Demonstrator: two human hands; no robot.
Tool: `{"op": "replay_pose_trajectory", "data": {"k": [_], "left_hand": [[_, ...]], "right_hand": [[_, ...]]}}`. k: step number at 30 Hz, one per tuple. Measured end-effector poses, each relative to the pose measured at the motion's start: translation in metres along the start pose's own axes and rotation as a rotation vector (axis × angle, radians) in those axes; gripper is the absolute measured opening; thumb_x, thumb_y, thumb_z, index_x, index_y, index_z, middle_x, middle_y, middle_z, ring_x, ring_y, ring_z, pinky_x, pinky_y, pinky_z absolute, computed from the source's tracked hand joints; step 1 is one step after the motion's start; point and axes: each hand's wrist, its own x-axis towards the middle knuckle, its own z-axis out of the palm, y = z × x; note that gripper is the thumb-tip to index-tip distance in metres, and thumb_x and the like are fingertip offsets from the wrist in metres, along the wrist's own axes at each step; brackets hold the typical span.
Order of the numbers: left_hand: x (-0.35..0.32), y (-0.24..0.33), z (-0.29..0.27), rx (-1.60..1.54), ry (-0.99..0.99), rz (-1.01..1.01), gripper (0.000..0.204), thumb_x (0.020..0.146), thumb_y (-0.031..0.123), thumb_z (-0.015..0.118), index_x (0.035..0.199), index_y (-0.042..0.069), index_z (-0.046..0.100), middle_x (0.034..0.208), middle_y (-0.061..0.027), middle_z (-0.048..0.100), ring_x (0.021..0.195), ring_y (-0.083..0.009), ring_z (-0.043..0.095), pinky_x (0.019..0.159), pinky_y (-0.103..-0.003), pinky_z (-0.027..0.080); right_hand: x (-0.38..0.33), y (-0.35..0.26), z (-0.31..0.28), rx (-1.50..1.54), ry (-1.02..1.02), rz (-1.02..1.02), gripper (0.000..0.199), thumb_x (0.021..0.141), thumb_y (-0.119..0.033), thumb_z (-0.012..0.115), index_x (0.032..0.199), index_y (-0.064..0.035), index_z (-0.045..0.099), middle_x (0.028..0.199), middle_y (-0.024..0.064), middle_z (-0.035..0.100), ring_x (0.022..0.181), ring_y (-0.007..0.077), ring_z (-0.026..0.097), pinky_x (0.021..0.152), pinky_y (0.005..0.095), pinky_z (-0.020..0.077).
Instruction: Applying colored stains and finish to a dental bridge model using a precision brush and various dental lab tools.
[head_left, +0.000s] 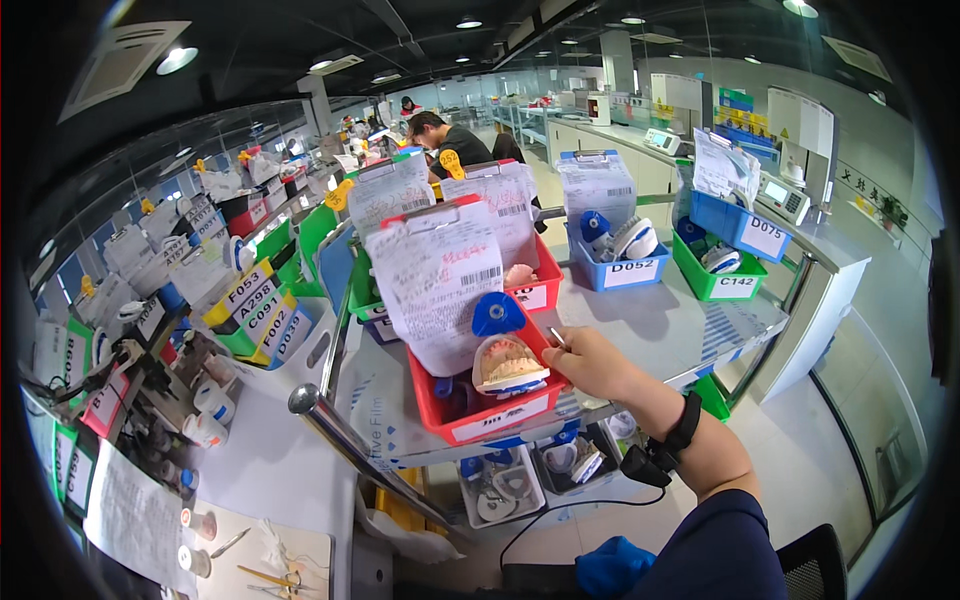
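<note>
My right hand (592, 362) is at the right side of a red plastic bin (436, 405), its fingers closed. A thin, pen-like tool (557, 337) pokes out of the fingers; its kind is not clear. Whether the fingers also grip the bin's rim I cannot tell. The bin sits on a grey metal cart shelf. In it rests a plaster dental model (512, 366) with teeth and a pinkish gum part on a white and blue base. Behind the model stands a blue plastic piece (497, 314). A printed paper form (440, 285) is clipped upright at the bin's back. My left hand is out of sight.
Farther bins on the cart include a blue bin (622, 272) and a green bin (722, 285) with models. A metal rail post (312, 402) stands at the cart's left. On the left bench lie brushes (268, 577) and small jars. A person (455, 140) sits beyond the cart.
</note>
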Motion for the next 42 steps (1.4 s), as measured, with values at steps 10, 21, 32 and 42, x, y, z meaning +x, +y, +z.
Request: {"op": "replay_pose_trajectory", "data": {"k": [10, 21, 32, 42], "left_hand": [[0.003, 0.0, 0.029, 0.002, -0.059, 0.012, 0.061, 0.088, 0.058, 0.041, 0.067, 0.002, 0.051, 0.057, -0.0074, 0.047, 0.051, -0.0178, 0.046, 0.047, -0.028, 0.039], [0.008, 0.015, 0.005, 0.05, -0.163, 0.015, 0.061, 0.088, 0.059, 0.04, 0.067, 0.002, 0.051, 0.057, -0.0073, 0.048, 0.051, -0.0177, 0.046, 0.047, -0.028, 0.039], [0.019, 0.027, -0.026, 0.063, -0.184, 0.036, 0.062, 0.088, 0.059, 0.039, 0.067, 0.002, 0.051, 0.057, -0.0073, 0.048, 0.051, -0.0177, 0.046, 0.047, -0.028, 0.039], [0.05, 0.037, -0.034, 0.031, -0.135, 0.107, 0.062, 0.088, 0.059, 0.038, 0.068, 0.002, 0.051, 0.057, -0.0072, 0.048, 0.051, -0.0177, 0.046, 0.047, -0.028, 0.039]], "right_hand": [[0.031, -0.031, -0.056, -0.289, -0.143, 0.027, 0.027, 0.085, -0.023, 0.056, 0.086, 0.0035, 0.06, 0.064, 0.0092, 0.062, 0.055, 0.0131, 0.06, 0.054, 0.0279, 0.0465], [0.013, -0.027, -0.01, -0.25, -0.185, 0.003, 0.021, 0.079, -0.01, 0.049, 0.089, 0.0068, 0.058, 0.071, 0.0198, 0.062, 0.059, 0.0243, 0.064, 0.057, 0.0357, 0.0511], [0.074, -0.051, -0.123, 0.093, 0.392, 0.004, 0.024, 0.083, -0.013, 0.049, 0.067, 0.0033, 0.057, 0.052, 0.0085, 0.053, 0.038, 0.013, 0.046, 0.033, 0.0251, 0.0316], [0.16, -0.007, -0.149, -0.792, 1.079, 0.172, 0.044, 0.077, -0.04, 0.061, 0.069, 0.0024, 0.066, 0.063, 0.0165, 0.064, 0.064, 0.0269, 0.066, 0.062, 0.0362, 0.0505]]}}
